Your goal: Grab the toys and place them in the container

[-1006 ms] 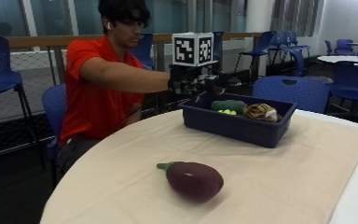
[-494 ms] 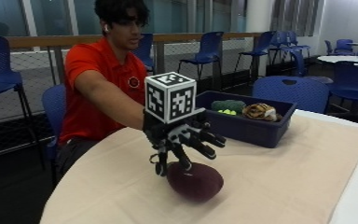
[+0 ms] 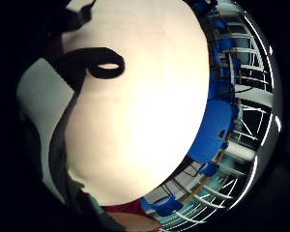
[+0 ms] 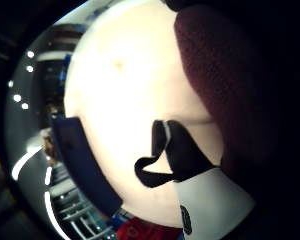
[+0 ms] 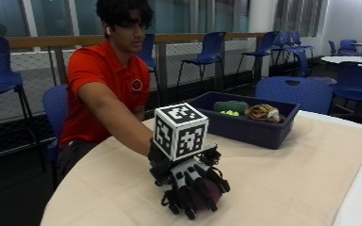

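Maroon plush is showing between the black-gloved fingers of the right hand, which are curling down over the eggplant toy lying near the desk's front edge, well apart from the blue container at the far edge that is already holding a green toy and a striped toy. Judging by its fuzzy surface, the toy is looking soft, light and squashy, unlikely to slip, so wrapping around its fat middle seems the best hold.
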Tool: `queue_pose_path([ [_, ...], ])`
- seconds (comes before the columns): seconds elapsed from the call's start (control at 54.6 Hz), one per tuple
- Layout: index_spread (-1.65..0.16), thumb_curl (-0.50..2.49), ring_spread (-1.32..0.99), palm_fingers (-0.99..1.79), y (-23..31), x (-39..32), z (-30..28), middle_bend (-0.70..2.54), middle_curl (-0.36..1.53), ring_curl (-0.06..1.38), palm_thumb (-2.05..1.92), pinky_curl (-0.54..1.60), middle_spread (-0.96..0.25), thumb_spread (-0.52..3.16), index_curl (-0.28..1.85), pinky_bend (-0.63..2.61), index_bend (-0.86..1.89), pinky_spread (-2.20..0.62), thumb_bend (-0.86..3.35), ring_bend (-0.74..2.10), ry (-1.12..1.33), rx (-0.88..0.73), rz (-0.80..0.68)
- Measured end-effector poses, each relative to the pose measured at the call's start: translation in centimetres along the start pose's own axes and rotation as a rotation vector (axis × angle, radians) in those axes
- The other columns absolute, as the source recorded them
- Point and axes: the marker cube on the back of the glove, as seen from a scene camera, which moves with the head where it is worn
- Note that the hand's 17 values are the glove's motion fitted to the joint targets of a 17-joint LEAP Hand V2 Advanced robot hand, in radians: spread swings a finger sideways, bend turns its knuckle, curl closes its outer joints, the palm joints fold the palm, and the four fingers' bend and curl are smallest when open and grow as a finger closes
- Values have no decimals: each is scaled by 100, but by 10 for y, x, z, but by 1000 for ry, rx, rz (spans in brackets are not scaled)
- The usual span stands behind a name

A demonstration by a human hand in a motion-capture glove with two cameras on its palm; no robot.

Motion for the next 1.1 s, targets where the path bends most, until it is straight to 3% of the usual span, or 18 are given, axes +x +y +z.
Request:
queue_pose_path([
  [0.201,-40,34,-22,44,-2,-5,-2,27,24,44,26,32,-15,133,14,127,13,-22,12,98,26,79,-22],
  [0.311,-41,40,-34,72,0,-11,-9,36,29,45,43,32,-24,137,13,127,15,-36,19,103,67,119,-34],
  [0.457,-41,50,-42,86,15,-27,-22,45,35,46,58,33,-33,119,15,120,18,-42,21,102,43,105,-66],
  [0.75,-41,66,-49,95,67,-103,-87,49,42,47,69,36,-42,85,19,109,18,-45,17,99,30,149,-221],
  [1.098,-43,78,-51,92,170,-270,-147,45,50,50,72,39,-46,68,22,105,17,-46,10,96,-32,187,-587],
])
